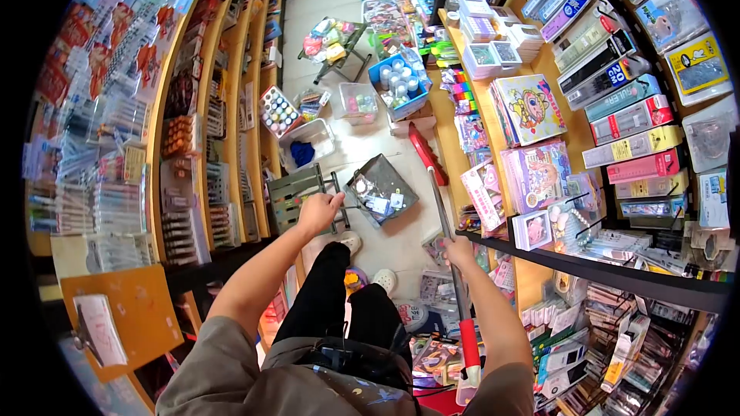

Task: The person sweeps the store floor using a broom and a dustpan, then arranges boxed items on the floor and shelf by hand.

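Head cam: person stands in a narrow shop aisle, looking down at own arms, black trousers [312, 296] & white clogs [384, 282]. R hand [460, 252] has fingers wrapped tight round a long grey pole [442, 209] w/ red ends. Pole slants along the person's R side: upper red end above the floor nr the R shelf, lower one down by the R forearm.

L hand [321, 214] is out front, fingers loosely curled, thumb out; can't tell if it has hold of anything. It's nearest the camo-pattern folding stool [290, 199], seen partly behind it; can't tell if they touch.

On the floor btwn hand & pole: dark open bin [406, 200] w/ small pkgs inside. Further up: white tub [320, 129] w/ dark blue cloth, tray of round-topped bottles [280, 110], clear bin [358, 112] w/ small items, blue bin [411, 102] full of pale bottles, & a 2nd folding stool [348, 64] piled w/ colourful pkgs.

R shelf [505, 119] carries clear boxes, cartoon-cover books & hanging pkgd rulers. L shelf [183, 77] is packed w/ pens & stationery; clipboard [146, 316] lower L.
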A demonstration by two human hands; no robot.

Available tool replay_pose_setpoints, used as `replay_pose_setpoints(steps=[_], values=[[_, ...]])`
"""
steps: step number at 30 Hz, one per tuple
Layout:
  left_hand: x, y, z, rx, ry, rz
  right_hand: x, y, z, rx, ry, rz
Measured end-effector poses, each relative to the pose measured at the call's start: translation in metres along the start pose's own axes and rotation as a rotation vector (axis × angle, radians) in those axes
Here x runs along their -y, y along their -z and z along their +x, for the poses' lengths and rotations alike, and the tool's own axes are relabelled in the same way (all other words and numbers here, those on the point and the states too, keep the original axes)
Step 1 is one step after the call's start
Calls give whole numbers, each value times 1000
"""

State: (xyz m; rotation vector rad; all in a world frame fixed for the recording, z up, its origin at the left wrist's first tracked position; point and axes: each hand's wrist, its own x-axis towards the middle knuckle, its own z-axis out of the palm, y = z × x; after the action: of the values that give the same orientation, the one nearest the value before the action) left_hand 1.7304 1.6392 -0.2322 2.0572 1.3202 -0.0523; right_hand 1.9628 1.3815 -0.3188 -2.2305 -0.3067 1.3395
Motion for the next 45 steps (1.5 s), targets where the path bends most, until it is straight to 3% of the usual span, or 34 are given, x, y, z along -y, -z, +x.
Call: replay_pose_setpoints(steps=[3, 8, 9, 12, 13, 16, 20, 22, 23, 26, 29, 32, 38, 41, 45], values=[[-2, -10, -31, 4, 158, -28, -11, 3, 10, 3, 63, -105], [27, -63, -73, -52, 260, -71, -19, -7, 37, -35, 71, -161], [27, -71, -79, -80, 198, -30, -17, -8, 42, -30, 62, -195], [21, -84, -95, 47, 345, -309, -4, -15, 61, -14, 42, -259], [38, -101, -97, 111, 370, -270, -1, -17, 66, -13, 42, -256], [51, -125, -105, 10, 325, -333, 9, -30, 79, -22, 73, -290], [41, -117, -105, 128, 438, -391, 3, -53, 99, -92, 157, -452], [44, -119, -101, 190, 341, -321, -1, -67, 109, -130, 199, -557], [45, -125, -100, 195, 285, -291, 14, -69, 101, -31, 74, -529], [44, -138, -97, 221, 157, -210, 5, -93, 93, -139, 123, -693], [55, -154, -89, 225, 133, -180, 9, -94, 58, -24, 142, -837], [50, -143, -72, 265, 126, -249, -69, -99, 51, 55, 193, -958], [44, -142, -65, 293, 392, -377, -27, -51, -78, 318, 122, -1156], [44, -138, -85, 267, 396, -429, -42, -32, -95, 197, 188, -1047], [57, -154, -118, 204, 414, -441, -38, -26, -45, 151, 305, -1051]])
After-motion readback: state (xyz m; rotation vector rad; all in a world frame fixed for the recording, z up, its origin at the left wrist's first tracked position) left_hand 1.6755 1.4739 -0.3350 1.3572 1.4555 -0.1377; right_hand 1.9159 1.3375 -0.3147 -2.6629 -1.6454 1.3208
